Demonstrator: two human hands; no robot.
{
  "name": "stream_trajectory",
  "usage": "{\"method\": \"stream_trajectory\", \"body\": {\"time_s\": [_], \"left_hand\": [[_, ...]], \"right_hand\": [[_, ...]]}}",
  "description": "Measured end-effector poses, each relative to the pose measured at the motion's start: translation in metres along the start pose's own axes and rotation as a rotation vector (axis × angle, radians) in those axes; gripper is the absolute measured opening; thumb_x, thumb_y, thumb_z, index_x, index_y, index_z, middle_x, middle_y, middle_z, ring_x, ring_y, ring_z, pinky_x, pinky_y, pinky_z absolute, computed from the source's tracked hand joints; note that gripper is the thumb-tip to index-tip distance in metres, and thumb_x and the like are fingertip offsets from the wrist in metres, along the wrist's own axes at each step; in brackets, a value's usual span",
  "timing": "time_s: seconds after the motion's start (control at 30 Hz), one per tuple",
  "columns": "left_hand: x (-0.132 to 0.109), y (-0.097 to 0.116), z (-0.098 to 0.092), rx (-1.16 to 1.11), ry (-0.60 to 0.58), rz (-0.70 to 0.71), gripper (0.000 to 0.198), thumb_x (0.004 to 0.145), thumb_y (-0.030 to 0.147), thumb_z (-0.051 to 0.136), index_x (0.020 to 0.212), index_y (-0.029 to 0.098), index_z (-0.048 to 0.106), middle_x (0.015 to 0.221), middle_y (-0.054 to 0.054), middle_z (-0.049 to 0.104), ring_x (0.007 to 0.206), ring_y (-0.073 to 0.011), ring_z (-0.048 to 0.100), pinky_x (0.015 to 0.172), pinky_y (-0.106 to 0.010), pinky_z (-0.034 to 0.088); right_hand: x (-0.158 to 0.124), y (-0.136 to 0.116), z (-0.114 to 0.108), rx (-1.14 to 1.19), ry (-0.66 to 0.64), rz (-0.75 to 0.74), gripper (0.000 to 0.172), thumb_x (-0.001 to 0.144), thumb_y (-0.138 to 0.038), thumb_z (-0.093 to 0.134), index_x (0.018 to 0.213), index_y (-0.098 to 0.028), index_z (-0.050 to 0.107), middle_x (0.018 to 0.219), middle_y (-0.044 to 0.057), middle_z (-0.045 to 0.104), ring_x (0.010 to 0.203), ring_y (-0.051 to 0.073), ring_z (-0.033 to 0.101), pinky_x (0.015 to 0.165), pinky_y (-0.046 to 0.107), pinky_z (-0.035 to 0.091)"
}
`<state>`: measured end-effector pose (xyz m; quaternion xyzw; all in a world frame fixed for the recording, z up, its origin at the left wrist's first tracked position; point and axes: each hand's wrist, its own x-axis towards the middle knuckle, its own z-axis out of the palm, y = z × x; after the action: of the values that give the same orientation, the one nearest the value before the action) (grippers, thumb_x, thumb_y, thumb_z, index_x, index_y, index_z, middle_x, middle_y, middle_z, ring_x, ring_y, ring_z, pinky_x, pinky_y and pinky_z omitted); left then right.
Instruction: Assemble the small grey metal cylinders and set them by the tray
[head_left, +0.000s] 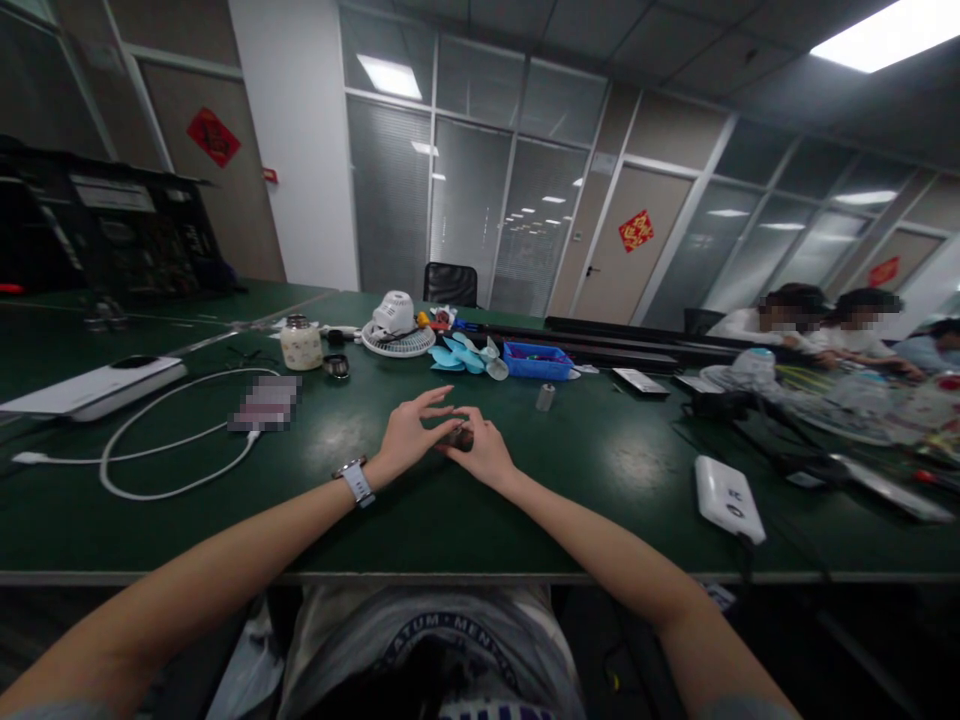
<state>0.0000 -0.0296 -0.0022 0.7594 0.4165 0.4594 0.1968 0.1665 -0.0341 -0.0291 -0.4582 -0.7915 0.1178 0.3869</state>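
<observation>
My left hand (411, 432) and my right hand (484, 449) meet over the green table (585, 470), just in front of me. Between their fingertips sits a small dark object (460, 437), too small to name. My right hand's fingers curl round it. My left hand, with a watch on its wrist, pinches it with thumb and forefinger while the other fingers spread out. A small grey cylinder (545, 397) stands a little beyond my right hand.
A white cable (176, 470) loops at the left by a white device (94, 388). Further back stand a jar (301, 343), a white fan housing (396, 325), blue fan blades (469, 355) and a blue tray (536, 360). A white power bank (727, 497) lies right. People sit at far right.
</observation>
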Motion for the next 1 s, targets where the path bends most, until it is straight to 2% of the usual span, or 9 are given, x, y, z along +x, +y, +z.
{"method": "stream_trajectory", "body": {"time_s": [0.1, 0.23, 0.37, 0.47, 0.53, 0.67, 0.8, 0.9, 1.0], "left_hand": [[-0.001, 0.002, -0.001, 0.028, 0.011, -0.02, 0.058, 0.078, 0.043, 0.063, 0.13, 0.024, 0.049, 0.103, -0.007, 0.073, 0.114, -0.0268, 0.061, 0.098, -0.043, 0.044], [-0.001, 0.004, 0.0, 0.05, 0.035, 0.019, 0.05, 0.081, 0.041, 0.062, 0.126, 0.023, 0.05, 0.099, -0.006, 0.074, 0.104, -0.0243, 0.066, 0.094, -0.04, 0.047], [0.004, 0.003, -0.004, -0.006, 0.124, 0.048, 0.05, 0.08, 0.041, 0.063, 0.123, 0.022, 0.047, 0.094, -0.005, 0.074, 0.093, -0.0213, 0.07, 0.088, -0.036, 0.051], [0.007, -0.007, -0.011, -0.004, 0.171, 0.016, 0.05, 0.078, 0.042, 0.065, 0.12, 0.021, 0.048, 0.095, -0.007, 0.073, 0.092, -0.0216, 0.07, 0.084, -0.035, 0.052], [0.009, -0.019, -0.014, 0.015, 0.136, -0.031, 0.048, 0.076, 0.042, 0.065, 0.117, 0.021, 0.05, 0.097, -0.008, 0.073, 0.093, -0.0225, 0.069, 0.084, -0.036, 0.052], [0.007, -0.044, -0.015, 0.014, -0.043, -0.131, 0.049, 0.073, 0.044, 0.067, 0.114, 0.021, 0.051, 0.091, -0.006, 0.075, 0.095, -0.0232, 0.069, 0.087, -0.038, 0.05], [0.006, -0.057, -0.01, -0.036, -0.187, -0.199, 0.05, 0.07, 0.043, 0.068, 0.112, 0.022, 0.051, 0.087, -0.004, 0.076, 0.093, -0.0232, 0.069, 0.086, -0.038, 0.049], [0.006, -0.058, -0.008, -0.046, -0.173, -0.203, 0.048, 0.072, 0.043, 0.065, 0.113, 0.022, 0.053, 0.092, -0.005, 0.075, 0.094, -0.0229, 0.068, 0.085, -0.037, 0.049], [0.008, -0.056, -0.008, -0.032, -0.112, -0.227, 0.04, 0.076, 0.04, 0.058, 0.112, 0.021, 0.056, 0.1, -0.006, 0.074, 0.093, -0.0221, 0.068, 0.082, -0.035, 0.049]], "right_hand": [[0.0, 0.001, 0.001, -0.005, 0.009, -0.003, 0.054, 0.073, -0.04, 0.07, 0.117, -0.025, 0.041, 0.09, 0.0, 0.068, 0.081, 0.019, 0.066, 0.09, 0.04, 0.042], [0.0, 0.0, 0.001, 0.019, 0.031, 0.008, 0.054, 0.073, -0.041, 0.071, 0.115, -0.025, 0.041, 0.088, -0.001, 0.069, 0.078, 0.019, 0.066, 0.089, 0.04, 0.043], [0.0, 0.003, -0.001, 0.084, 0.017, 0.042, 0.058, 0.072, -0.044, 0.072, 0.118, -0.026, 0.041, 0.091, 0.0, 0.069, 0.077, 0.019, 0.067, 0.08, 0.037, 0.049], [0.002, 0.011, -0.006, 0.109, 0.012, 0.074, 0.06, 0.071, -0.044, 0.073, 0.12, -0.026, 0.043, 0.094, 0.002, 0.069, 0.078, 0.019, 0.067, 0.074, 0.034, 0.051], [0.002, 0.017, -0.01, 0.132, 0.014, 0.094, 0.06, 0.071, -0.043, 0.073, 0.121, -0.025, 0.044, 0.095, 0.003, 0.069, 0.08, 0.019, 0.067, 0.075, 0.034, 0.051], [0.002, 0.026, -0.018, 0.193, -0.009, 0.124, 0.058, 0.07, -0.04, 0.073, 0.119, -0.025, 0.047, 0.097, 0.003, 0.069, 0.084, 0.018, 0.067, 0.078, 0.035, 0.052], [0.001, 0.027, -0.019, 0.247, -0.017, 0.151, 0.053, 0.068, -0.038, 0.075, 0.114, -0.023, 0.053, 0.1, 0.004, 0.068, 0.089, 0.018, 0.067, 0.081, 0.036, 0.052], [0.004, 0.027, -0.016, 0.36, 0.011, 0.184, 0.05, 0.064, -0.034, 0.079, 0.107, -0.019, 0.059, 0.102, 0.006, 0.069, 0.095, 0.019, 0.066, 0.085, 0.035, 0.052], [0.007, 0.028, -0.014, 0.537, 0.008, 0.313, 0.048, 0.061, -0.028, 0.081, 0.104, -0.016, 0.063, 0.101, 0.009, 0.07, 0.095, 0.019, 0.066, 0.087, 0.036, 0.053]]}}
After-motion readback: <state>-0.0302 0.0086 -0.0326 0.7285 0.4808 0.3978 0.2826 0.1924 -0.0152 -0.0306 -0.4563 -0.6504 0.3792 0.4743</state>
